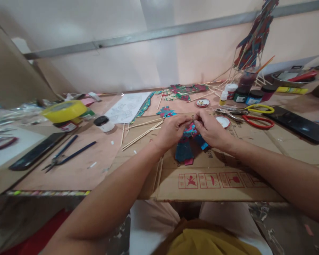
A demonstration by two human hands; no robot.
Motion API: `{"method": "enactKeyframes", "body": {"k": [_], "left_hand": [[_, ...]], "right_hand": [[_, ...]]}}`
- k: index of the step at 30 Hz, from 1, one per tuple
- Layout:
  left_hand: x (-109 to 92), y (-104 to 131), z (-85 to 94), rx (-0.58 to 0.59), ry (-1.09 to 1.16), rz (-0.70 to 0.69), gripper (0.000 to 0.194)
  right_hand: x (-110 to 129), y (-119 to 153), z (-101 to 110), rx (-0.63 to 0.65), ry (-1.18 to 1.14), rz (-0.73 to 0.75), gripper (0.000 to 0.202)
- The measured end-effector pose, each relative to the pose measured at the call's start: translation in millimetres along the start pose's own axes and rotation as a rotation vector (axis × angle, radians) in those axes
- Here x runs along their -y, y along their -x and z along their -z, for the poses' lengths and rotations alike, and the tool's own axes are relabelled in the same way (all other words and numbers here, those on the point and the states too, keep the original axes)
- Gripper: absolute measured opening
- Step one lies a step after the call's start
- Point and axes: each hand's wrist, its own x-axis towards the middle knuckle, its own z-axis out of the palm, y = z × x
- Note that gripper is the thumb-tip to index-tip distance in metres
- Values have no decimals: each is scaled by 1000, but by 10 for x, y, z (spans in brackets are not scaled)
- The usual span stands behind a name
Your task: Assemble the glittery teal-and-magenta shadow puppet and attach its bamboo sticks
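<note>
My left hand [173, 129] and my right hand [210, 130] meet fingertip to fingertip, both closed in a pinch. What they pinch is too small to make out. Right under them a brightly painted flat cut-out figure [184, 151], in blue, teal, red and pink, lies on the flattened cardboard [164, 177]; my fingers cover part of it. Just beyond the left hand is a small blue and red cut-out piece [166, 112]. A white round lid [223, 122] lies behind the right hand. Thin wooden sticks [142, 138] rest left of the left hand.
Red-handled scissors [258, 122], pliers [232, 115], a phone [297, 124] and several paint jars [253, 96] stand or lie to the right. At left are blue-handled cutters [66, 154], a jar [104, 124] and yellow tape [65, 110]. A drawing sheet [129, 106] lies behind.
</note>
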Motion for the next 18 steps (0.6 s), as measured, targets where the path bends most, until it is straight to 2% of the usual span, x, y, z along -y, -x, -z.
{"method": "enactKeyframes", "body": {"k": [7,18], "left_hand": [[26,-13,1,7,49,14,19],[46,-14,1,4,87,7,18]], "right_hand": [[-6,-11,36,42,13,-10,8],[20,-6,66,23,12,-56,6]]}}
